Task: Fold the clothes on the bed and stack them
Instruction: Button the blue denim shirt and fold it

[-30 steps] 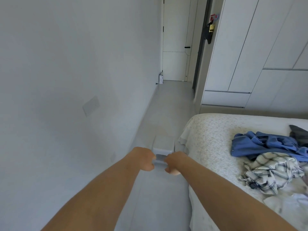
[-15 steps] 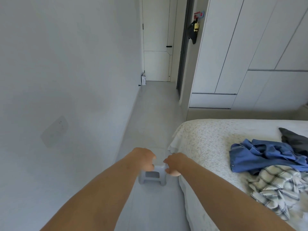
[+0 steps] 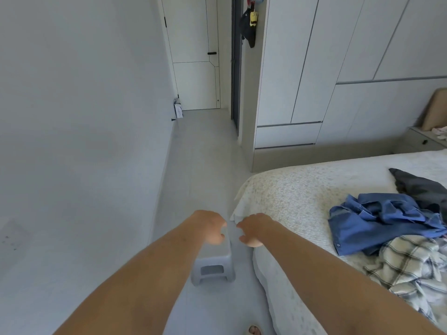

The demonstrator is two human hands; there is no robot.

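Both hands hang just above a small grey stool [image 3: 214,267] on the floor, fingers loosely curled and gripping nothing: the left hand [image 3: 210,227] and right hand [image 3: 251,229] sit close together but apart. To the right, on the bed [image 3: 297,189], lie 3 unfolded clothes: a blue shirt [image 3: 379,221], a plaid shirt [image 3: 408,264] and a dark garment [image 3: 420,187].

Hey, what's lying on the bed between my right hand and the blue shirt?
Nothing: in the head view, only bare patterned bedspread lies between the right hand and the crumpled blue shirt.
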